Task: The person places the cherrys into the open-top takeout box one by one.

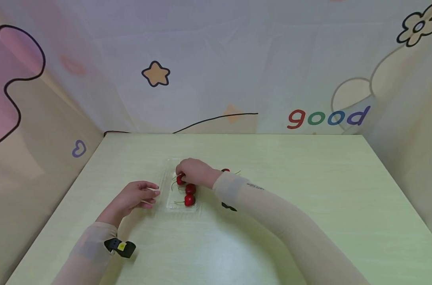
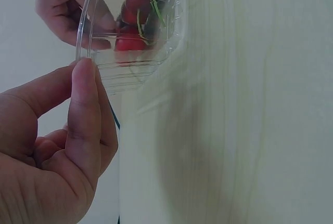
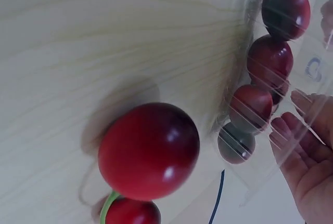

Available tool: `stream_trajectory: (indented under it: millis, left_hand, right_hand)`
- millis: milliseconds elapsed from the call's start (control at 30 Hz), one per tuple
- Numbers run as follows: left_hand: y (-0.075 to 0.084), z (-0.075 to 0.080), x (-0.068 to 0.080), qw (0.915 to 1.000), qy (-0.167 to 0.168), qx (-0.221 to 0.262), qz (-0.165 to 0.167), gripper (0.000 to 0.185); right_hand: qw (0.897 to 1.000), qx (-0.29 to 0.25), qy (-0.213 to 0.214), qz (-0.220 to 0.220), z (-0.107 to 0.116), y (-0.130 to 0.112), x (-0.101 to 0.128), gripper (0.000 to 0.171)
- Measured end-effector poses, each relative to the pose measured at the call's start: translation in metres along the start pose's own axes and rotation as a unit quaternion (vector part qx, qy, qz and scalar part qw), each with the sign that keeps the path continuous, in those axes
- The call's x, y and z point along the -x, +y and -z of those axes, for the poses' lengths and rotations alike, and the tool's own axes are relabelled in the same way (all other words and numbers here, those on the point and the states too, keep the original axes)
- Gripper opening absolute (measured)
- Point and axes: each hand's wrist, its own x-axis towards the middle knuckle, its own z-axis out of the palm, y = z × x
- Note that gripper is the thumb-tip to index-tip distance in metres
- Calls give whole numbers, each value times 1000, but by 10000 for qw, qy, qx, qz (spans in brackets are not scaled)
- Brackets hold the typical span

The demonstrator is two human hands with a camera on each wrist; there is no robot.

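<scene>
A clear plastic tray lies on the table with several red cherries inside, some with green stems. My left hand is at its left side; in the left wrist view the thumb and a finger meet at the tray's rim and pinch it. My right hand reaches over the tray's far part, thumb and fingers around a cherry, which they partly hide. In the right wrist view that right hand shows beside the row of cherries, behind the clear wall.
To the right of the tray, a cherry lies on the table, partly hidden by the right sleeve. The right wrist view shows two loose cherries, a large near one and another. A printed cloth hangs behind the table.
</scene>
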Motion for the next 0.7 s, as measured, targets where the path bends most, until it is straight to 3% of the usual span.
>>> stream_trajectory:
  millis: [700]
  left_hand:
    - [0,-2,0,10000,-25,-29,-9,42]
  right_hand:
    - [9937,-970,525,187,35,21,41,24]
